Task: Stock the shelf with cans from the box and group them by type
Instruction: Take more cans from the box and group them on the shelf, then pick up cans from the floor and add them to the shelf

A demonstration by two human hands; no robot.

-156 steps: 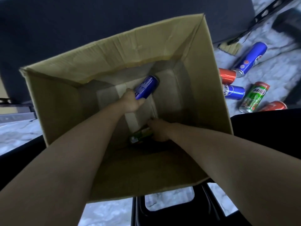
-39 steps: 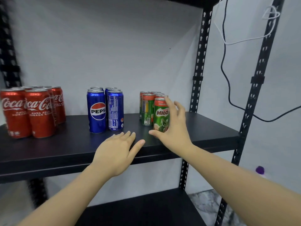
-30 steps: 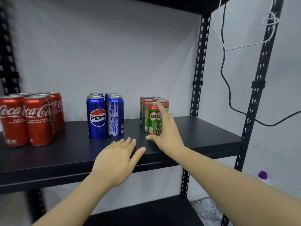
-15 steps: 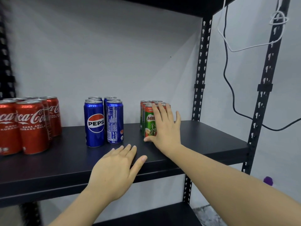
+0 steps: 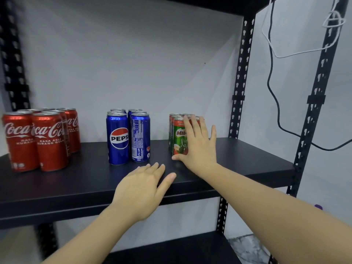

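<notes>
Three groups of cans stand on the black shelf. Red Coca-Cola cans are at the left, blue Pepsi cans in the middle, green Milo cans at the right. My right hand lies flat against the front of the Milo group, fingers spread over the front can and thumb at its base, not wrapped around it. My left hand rests palm down on the shelf's front edge, just in front of the Pepsi cans, holding nothing. The box is out of view.
Black perforated uprights frame the shelf on the right. A black cable and a white cable hang beside them. A lower shelf sits below and another shelf above. A white wall is behind.
My right hand set a Milo can at the front of the Milo group, slid it back against the others, and now lies flat against it. My left hand stayed on the shelf edge.
</notes>
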